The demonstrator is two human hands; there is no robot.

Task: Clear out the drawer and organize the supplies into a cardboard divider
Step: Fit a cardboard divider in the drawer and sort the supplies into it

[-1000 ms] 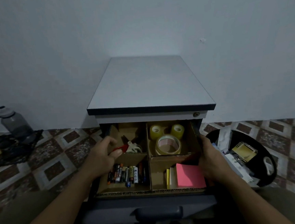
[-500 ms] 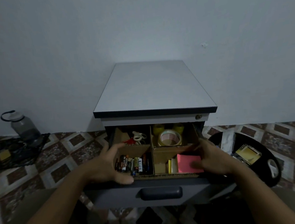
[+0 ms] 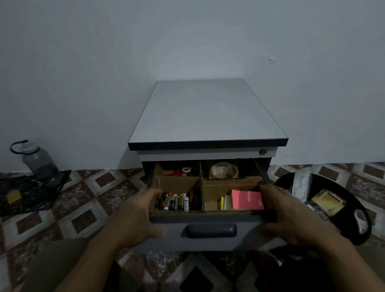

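Since half a second ago the grey drawer [image 3: 209, 242] has slid further into the white-topped cabinet [image 3: 205, 114], whose front lip now shades the rear cells; left hand [image 3: 135, 218] and right hand [image 3: 288, 214] have shifted to its front corners, each half-curled round a corner, fingers over the side rim, thumb on the face; patterned floor [image 3: 80, 202] lies open to the left; a black round tray [image 3: 285, 180] sits near the right hand; the brown cardboard divider [image 3: 227, 184] fills the drawer: cylindrical batteries [image 3: 172, 201] front-left, pink sticky-note pad [image 3: 247, 199] and yellow notes [image 3: 225, 202] front-right, clear tape roll [image 3: 224, 171] rear-right, red-and-white items [image 3: 180, 172] rear-left, half hidden.
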